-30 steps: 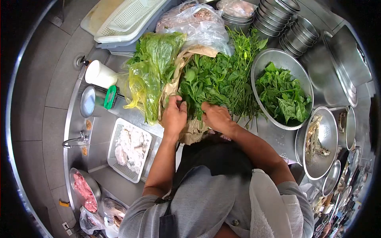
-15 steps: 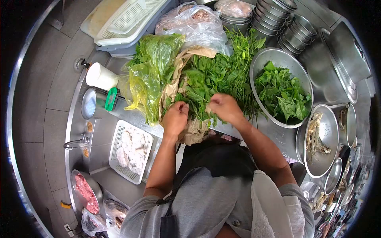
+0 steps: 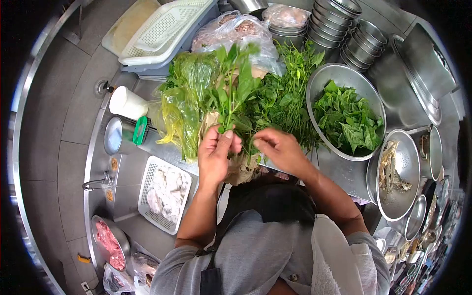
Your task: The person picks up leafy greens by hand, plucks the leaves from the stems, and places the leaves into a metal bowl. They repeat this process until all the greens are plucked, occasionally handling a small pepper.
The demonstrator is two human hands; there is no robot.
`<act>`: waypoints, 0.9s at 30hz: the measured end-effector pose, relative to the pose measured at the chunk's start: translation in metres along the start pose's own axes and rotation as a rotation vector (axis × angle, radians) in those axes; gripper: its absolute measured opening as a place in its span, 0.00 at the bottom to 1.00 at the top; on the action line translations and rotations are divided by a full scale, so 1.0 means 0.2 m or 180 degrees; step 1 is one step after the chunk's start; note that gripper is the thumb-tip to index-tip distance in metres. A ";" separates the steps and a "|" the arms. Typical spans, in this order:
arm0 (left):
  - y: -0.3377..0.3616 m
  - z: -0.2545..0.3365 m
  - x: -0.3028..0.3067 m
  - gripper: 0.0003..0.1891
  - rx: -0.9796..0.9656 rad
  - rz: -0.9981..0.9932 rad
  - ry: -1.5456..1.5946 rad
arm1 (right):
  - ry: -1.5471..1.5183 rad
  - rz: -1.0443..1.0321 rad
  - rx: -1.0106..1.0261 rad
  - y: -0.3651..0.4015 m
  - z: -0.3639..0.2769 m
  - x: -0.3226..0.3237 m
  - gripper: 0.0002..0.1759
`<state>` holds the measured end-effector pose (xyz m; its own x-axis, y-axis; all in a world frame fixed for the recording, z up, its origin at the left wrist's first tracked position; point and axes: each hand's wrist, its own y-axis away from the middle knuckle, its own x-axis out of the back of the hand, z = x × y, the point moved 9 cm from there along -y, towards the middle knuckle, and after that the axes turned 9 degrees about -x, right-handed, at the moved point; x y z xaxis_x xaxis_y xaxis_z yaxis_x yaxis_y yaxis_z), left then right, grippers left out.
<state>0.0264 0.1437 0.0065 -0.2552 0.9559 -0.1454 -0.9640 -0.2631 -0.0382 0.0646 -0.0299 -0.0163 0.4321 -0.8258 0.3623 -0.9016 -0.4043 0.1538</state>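
My left hand (image 3: 215,156) is closed around the stem of a leafy green sprig (image 3: 230,93), which stands up from my fingers over the pile. Just to its right, my right hand (image 3: 281,151) has its thumb and fingers pinched together; what is in them, if anything, I cannot make out. Beyond both hands lies a heap of leafy green stems (image 3: 290,101) on crumpled brown paper (image 3: 242,169). A steel colander (image 3: 314,93) to the right holds picked green leaves (image 3: 349,118). Left of the heap, more greens sit in a yellowish plastic bag (image 3: 184,105).
A white basket (image 3: 173,229) of pale pieces stands in the sink at left, near the faucet (image 3: 101,183). Stacked steel bowls (image 3: 329,29) and a clear bag (image 3: 241,37) line the back. Another colander (image 3: 410,167) with dried-looking food stands at right.
My left hand has lifted a leafy sprig upright out of the heap and turned its fingers upward. My right hand has moved slightly down and left, towards it.
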 end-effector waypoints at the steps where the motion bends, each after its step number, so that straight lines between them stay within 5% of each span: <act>1: -0.03 -0.03 0.02 0.06 0.0139 -0.0020 -0.0062 | 0.0373 0.0228 0.0005 -0.04 0.11 0.05 0.12; 5: -0.09 -0.15 0.04 0.03 0.0364 0.0019 0.0432 | 0.0521 0.0979 0.0017 -0.01 0.10 0.25 0.12; 11: -0.04 -0.14 -0.09 0.07 0.0229 -0.0131 0.0575 | 0.1735 0.1960 0.2138 0.17 -0.58 0.49 0.14; 14: -0.01 -0.09 -0.25 0.07 0.0176 -0.0451 0.0462 | 0.2409 0.1693 0.2345 0.18 -0.68 0.45 0.16; 22: 0.00 -0.12 -0.58 0.07 0.0459 -0.1087 0.0593 | 0.2601 0.1849 0.2065 0.26 -0.42 0.59 0.10; 27: 0.00 -0.25 -0.71 0.07 0.0936 -0.1221 0.0944 | 0.0537 0.2751 0.1053 0.35 -0.10 1.11 0.07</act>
<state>0.0655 0.0012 -0.0214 0.1085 0.8871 -0.4486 -0.9746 0.1838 0.1277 0.0960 -0.2332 0.0941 -0.4163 -0.8344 0.3612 -0.8459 0.2099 -0.4903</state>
